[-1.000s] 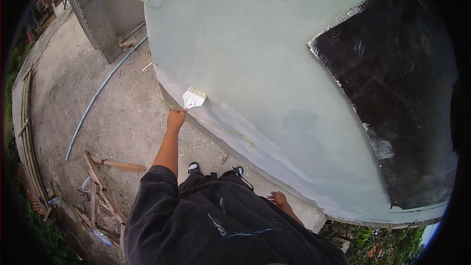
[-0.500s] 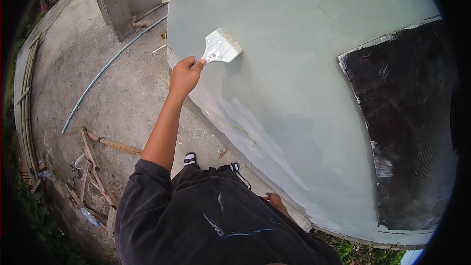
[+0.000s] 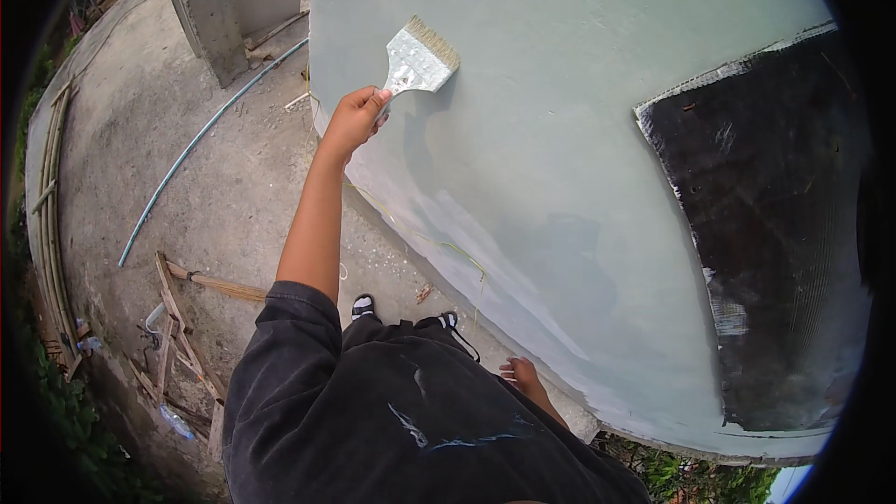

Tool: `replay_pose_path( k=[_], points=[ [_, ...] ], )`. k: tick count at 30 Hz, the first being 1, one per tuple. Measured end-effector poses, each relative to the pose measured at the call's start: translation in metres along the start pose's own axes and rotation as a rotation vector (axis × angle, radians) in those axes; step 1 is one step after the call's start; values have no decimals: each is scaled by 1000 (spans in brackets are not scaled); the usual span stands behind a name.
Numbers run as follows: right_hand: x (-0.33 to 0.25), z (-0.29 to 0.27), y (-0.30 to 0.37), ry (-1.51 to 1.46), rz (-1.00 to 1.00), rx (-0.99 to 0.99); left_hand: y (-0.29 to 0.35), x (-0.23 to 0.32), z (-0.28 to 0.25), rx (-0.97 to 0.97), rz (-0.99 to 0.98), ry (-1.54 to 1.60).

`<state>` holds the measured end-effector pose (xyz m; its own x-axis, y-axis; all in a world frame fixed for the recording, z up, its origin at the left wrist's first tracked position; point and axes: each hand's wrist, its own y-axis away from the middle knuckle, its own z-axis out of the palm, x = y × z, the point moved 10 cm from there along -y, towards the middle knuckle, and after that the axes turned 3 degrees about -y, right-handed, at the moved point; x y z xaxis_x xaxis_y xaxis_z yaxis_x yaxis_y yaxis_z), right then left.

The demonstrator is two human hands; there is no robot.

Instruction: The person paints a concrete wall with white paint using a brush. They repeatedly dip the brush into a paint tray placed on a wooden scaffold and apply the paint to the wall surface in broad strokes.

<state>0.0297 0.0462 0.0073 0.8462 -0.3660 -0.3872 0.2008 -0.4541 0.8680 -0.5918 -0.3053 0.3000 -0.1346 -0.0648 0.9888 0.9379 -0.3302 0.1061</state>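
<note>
My left hand (image 3: 356,119) is closed round the handle of a wide flat paintbrush (image 3: 419,58), whose head is spattered with whitish paint. The brush tilts up and to the right in front of the pale grey-green wall (image 3: 523,149), its bristles close to the surface; I cannot tell whether they touch. A shadow of the brush and hand falls on the wall below. My right hand (image 3: 522,375) hangs low by the wall's bottom edge, its fingers loosely apart and nothing visible in them. Whiter streaks (image 3: 467,233) mark the lower part of the wall.
A large black panel (image 3: 765,224) with rough white edges is set in the wall at right. Thin yellow-green wire (image 3: 429,237) hangs along the wall's lower edge. On the concrete floor lie a blue hose (image 3: 201,135), wooden pieces (image 3: 187,341) and bamboo poles (image 3: 49,233). A concrete pillar (image 3: 210,9) stands far left.
My left hand has moved slightly up with the paintbrush, and the bristles now point more upward. The fingers of my right hand show more spread.
</note>
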Motion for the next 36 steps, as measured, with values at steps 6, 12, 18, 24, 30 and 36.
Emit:
replay_pose_path(
  k=[6, 12, 18, 24, 30, 36],
  points=[
    [19, -10, -10, 670, -339, -161, -3, -164, -27, 137, -111, -178],
    [-11, 0, -10, 446, -139, -95, 31, -198, -54, 220, -398, -815],
    [-82, 14, 0, 173, -162, 9, 43, -134, -26, 206, -435, -983],
    [-46, -1, -6, 139, -95, 5, 68, -8, -26, 339, -24, -744],
    [28, -26, 2, 81, 68, 10, 17, -31, 14, 76, 234, -131],
    [52, -47, 14, 0, 55, 20, 19, -216, -7, 166, 9, -245]
  ],
)
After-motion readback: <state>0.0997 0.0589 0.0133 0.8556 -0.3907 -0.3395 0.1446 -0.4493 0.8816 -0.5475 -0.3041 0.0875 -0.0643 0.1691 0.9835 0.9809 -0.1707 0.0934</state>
